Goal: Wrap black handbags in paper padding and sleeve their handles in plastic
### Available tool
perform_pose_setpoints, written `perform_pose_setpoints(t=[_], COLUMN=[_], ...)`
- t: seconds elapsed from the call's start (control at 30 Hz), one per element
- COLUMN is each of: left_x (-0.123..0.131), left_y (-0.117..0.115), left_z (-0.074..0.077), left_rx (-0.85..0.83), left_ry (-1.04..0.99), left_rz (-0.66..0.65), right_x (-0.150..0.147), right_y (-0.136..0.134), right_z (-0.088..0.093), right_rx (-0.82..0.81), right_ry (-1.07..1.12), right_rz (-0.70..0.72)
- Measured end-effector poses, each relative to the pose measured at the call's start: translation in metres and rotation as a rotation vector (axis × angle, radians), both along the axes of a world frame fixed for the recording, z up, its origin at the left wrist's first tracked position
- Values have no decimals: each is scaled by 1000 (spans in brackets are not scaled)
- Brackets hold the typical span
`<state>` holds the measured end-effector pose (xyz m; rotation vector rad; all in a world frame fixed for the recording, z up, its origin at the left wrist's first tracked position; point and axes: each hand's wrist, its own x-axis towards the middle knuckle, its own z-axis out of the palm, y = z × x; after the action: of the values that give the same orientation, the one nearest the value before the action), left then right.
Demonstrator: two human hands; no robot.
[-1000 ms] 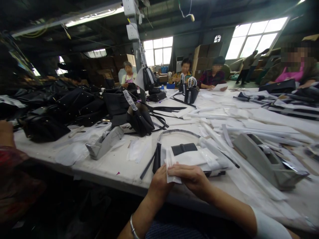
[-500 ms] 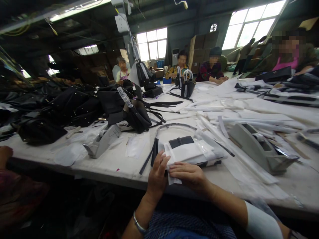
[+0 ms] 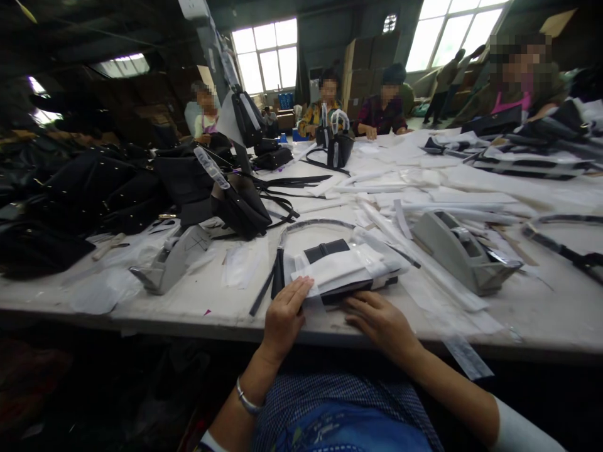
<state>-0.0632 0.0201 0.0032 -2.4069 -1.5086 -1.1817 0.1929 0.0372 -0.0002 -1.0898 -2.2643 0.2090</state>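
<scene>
A black handbag lies flat on the table in front of me, partly covered by white wrapping sheet (image 3: 336, 271). Its dark strap piece (image 3: 326, 251) shows on top, and a plastic-wrapped handle (image 3: 320, 223) arches behind it. My left hand (image 3: 285, 314) rests with fingers stretched out on the near left corner of the wrapping. A translucent strip (image 3: 315, 305) hangs down beside those fingertips. Fingers apart, my right hand (image 3: 384, 323) is at the bag's near edge; its fingertips are partly hidden there, and I see nothing held in it.
Grey tape dispensers stand on the left (image 3: 172, 260) and right (image 3: 466, 254). A black bag (image 3: 240, 207) with loose straps sits behind the left one. Black bags (image 3: 94, 188) are heaped at far left; white sheets cover the right. Several people work across the table.
My right hand has left the near end of the wrapping and moved right to the bag's near edge. My left hand stays on the wrapping. The view has tilted downward and shifted right.
</scene>
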Motion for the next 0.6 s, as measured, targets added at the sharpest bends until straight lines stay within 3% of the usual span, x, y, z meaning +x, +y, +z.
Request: perform_pose_setpoints(t=[0.2, 0.33, 0.43, 0.6], left_x=[0, 1, 2, 1], left_y=[-1, 2, 4, 3], left_z=[4, 12, 16, 16], left_rx=[-12, -4, 8, -11], left_ry=[7, 4, 1, 18], left_rz=[15, 20, 16, 9], right_x=[-32, -37, -37, -42], right_y=[3, -6, -19, -42], right_z=[11, 24, 29, 24], right_rx=[95, -36, -387, -1225], right_ry=[-186, -122, 98, 722], right_rz=[-43, -46, -18, 77])
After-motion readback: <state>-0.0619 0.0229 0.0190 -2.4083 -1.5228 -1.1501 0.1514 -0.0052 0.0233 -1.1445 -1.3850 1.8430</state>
